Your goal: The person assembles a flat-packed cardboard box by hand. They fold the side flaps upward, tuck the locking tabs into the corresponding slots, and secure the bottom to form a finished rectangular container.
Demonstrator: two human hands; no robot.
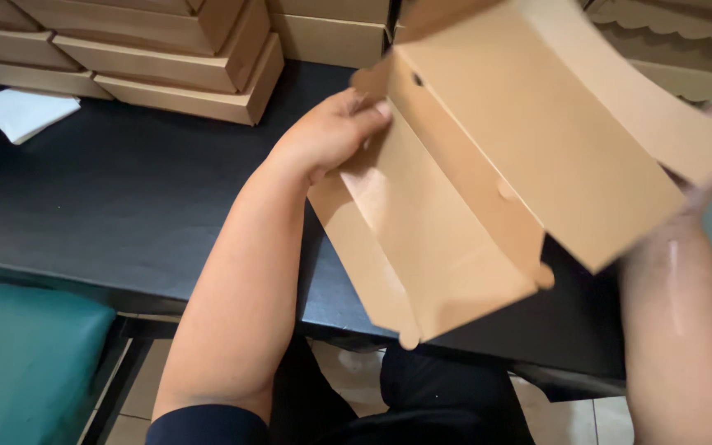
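A brown cardboard box (pixel 488 173), half folded with its flaps open, is held up over the black table (pixel 125 198). My left hand (pixel 327 132) grips its left side, fingers pressing on a flap near the top corner. My right hand (pixel 702 177) is mostly hidden behind the box's right panel; only fingertips and the forearm show, holding that side.
Stacks of closed brown cardboard boxes (pixel 175 66) stand along the back of the table, with more at the back right (pixel 677 49). A white folded cloth (pixel 22 111) lies at the left. A green cushion (pixel 26 354) sits below the table's front edge.
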